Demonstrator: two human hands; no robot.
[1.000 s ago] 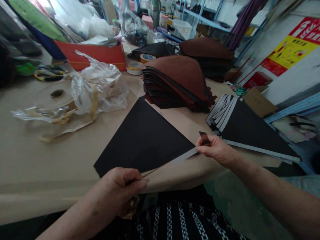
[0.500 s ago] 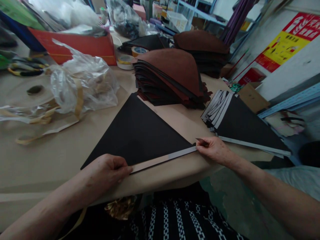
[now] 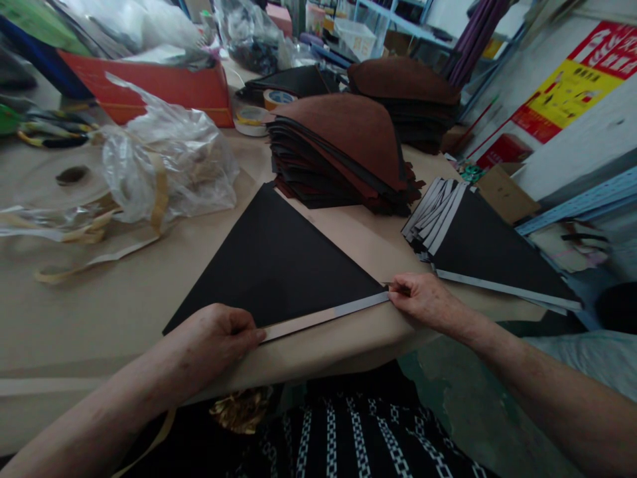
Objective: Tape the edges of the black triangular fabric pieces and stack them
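A black triangular sheet (image 3: 279,265) lies flat on the tan table (image 3: 99,318) near its front edge. A pale strip of tape (image 3: 323,315) runs along the sheet's near edge. My left hand (image 3: 213,338) presses fingers down on the strip's left end. My right hand (image 3: 423,302) pinches the strip's right end at the sheet's corner.
A stack of brown and black triangular sheets (image 3: 343,153) stands behind, another (image 3: 408,93) further back. Taped black sheets (image 3: 478,245) lie to the right. A crumpled plastic bag (image 3: 164,166), tape rolls (image 3: 251,119) and a red box (image 3: 149,86) sit at the left and back.
The strip, held raised off the sheet a second ago, now lies flat along the sheet's edge. My left hand has moved from a fist below the edge onto the strip.
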